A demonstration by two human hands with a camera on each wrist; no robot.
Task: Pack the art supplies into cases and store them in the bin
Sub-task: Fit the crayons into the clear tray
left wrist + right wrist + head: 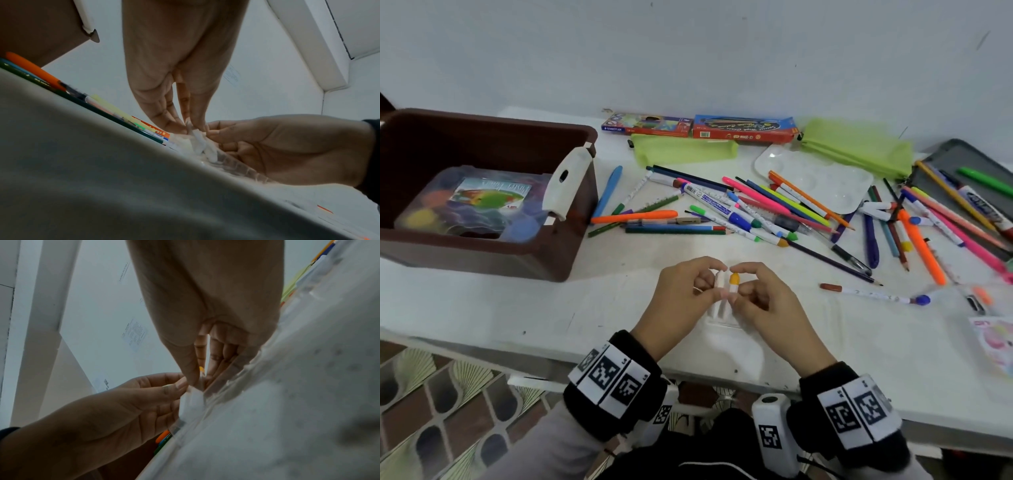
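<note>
At the table's front middle my left hand (690,284) pinches a short white marker (720,279). My right hand (756,294) pinches a short marker with an orange cap (734,278) right beside it. Both markers stand tilted with their lower ends in a clear plastic case (722,320) lying on the table. The left wrist view shows white markers (200,144) under my left fingertips (197,126). In the right wrist view the orange cap (202,369) peeks out between my right thumb and fingers. A brown bin (489,118) stands at the left.
A paint set (482,202) lies inside the bin. Several loose pens and pencils (722,209) are scattered behind my hands. Two boxed sets (698,126), green pouches (681,150), a white palette (815,174) and a grey case (962,161) lie further back and right.
</note>
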